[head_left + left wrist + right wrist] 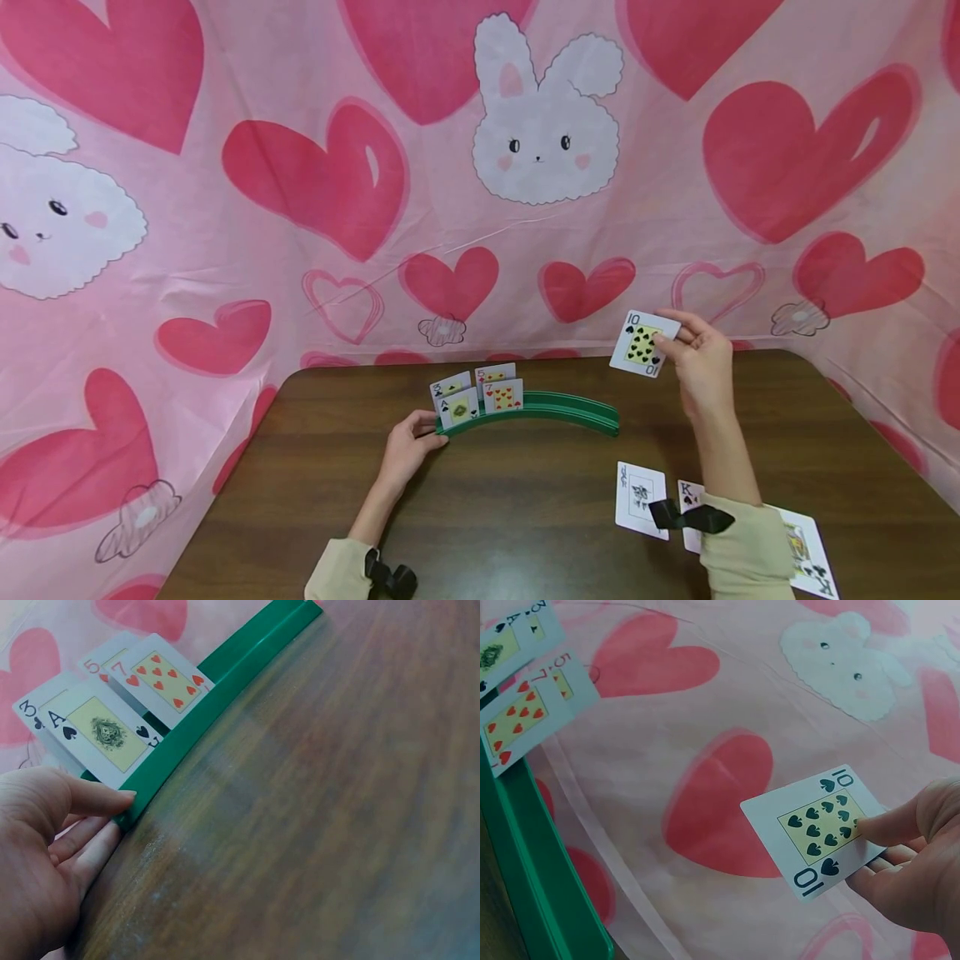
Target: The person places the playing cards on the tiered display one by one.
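My left hand (405, 454) pinches the left end of a curved green card holder (572, 410), thumb in front and fingers behind. Four slots' worth of upright cards is not countable as rows beyond two: an ace of spades (109, 735) and a seven of hearts (166, 684) stand in front, a three (448, 384) and a five (495, 372) behind them. Out to the right, my right hand (705, 367) holds a ten of spades (814, 831) between thumb and fingers, face toward me, raised away from the holder.
On the brown table (517, 517), a joker (637, 496), a king (688, 496) and another face card (813, 554) lie face up at the front right, partly covered by the right sleeve (750, 550). Behind the table hangs a pink cloth (450, 208) with hearts and rabbits.
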`<state>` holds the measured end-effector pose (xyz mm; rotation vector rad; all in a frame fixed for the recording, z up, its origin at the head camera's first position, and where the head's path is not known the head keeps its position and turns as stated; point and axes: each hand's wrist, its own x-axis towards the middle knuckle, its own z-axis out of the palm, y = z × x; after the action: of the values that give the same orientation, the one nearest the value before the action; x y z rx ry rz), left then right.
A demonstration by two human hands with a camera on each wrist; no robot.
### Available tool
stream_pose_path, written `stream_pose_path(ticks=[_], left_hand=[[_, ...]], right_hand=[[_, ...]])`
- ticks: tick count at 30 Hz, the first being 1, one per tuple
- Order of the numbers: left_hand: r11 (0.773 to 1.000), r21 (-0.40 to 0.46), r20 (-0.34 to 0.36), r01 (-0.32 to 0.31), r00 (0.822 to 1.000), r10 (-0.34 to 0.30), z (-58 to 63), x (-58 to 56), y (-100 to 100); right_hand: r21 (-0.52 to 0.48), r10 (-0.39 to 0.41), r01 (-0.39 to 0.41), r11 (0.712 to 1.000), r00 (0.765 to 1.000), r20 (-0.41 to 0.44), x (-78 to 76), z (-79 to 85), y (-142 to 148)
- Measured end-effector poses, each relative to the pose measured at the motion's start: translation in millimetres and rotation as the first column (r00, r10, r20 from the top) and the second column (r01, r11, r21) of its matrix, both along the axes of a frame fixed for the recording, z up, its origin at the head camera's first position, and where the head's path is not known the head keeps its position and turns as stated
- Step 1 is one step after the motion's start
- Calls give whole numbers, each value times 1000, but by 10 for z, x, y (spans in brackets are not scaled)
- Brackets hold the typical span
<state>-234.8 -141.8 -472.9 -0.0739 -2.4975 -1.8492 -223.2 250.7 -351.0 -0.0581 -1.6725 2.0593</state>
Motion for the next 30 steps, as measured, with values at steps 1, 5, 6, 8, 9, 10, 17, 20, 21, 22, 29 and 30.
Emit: stream_pose_path(ticks=[1,5,6,8,9,10,17,20,21,22,29,30], left_hand=[[1000,-2,3,2,1000,-2,50,27,13],[1000,4,9,3,1000,-3,112,61,31],[1000,2,8,-1,1000,1,84,42,24],[1000,-1,5,-8,1000,8,-13,-10,2],[1000,-4,3,-11,1000,11,-63,-36,-9],[1000,-1,4,-13,1000,13,-106,-61,-21],[1000,8,-1,-5,1000,5,-219,-128,-68],[1000,1,-3,-4,1000,4,-218,-132,-72],[1000,2,1,-7,1000,7,-218,-135,-71],[1000,3,5,-10,1000,10,-215,-137,-69],[1000,-3,4,-10,1000,10,-201,-127,-59],[1000,-2,1,-8,1000,8,-197,-121,-59]], right_hand=[[15,0,-1,1000,1000,2,-3,-5,-10],[47,8,-9,999,1000,11,-18,-16,-47],[58,6,-7,998,1000,15,-21,-17,-57],[84,5,-7,996,1000,28,-29,-20,-78],[95,3,-6,995,999,34,-32,-22,-90],[110,1,-5,994,999,39,-35,-23,-101],[124,15,-20,992,999,37,-54,-52,-209],[150,27,-31,988,999,28,-64,-75,-270],[156,34,-37,987,999,27,-67,-82,-291],[162,40,-44,986,999,28,-73,-89,-311],[216,70,-79,973,996,51,-110,-136,-421],[236,69,-80,969,996,58,-115,-144,-433]])
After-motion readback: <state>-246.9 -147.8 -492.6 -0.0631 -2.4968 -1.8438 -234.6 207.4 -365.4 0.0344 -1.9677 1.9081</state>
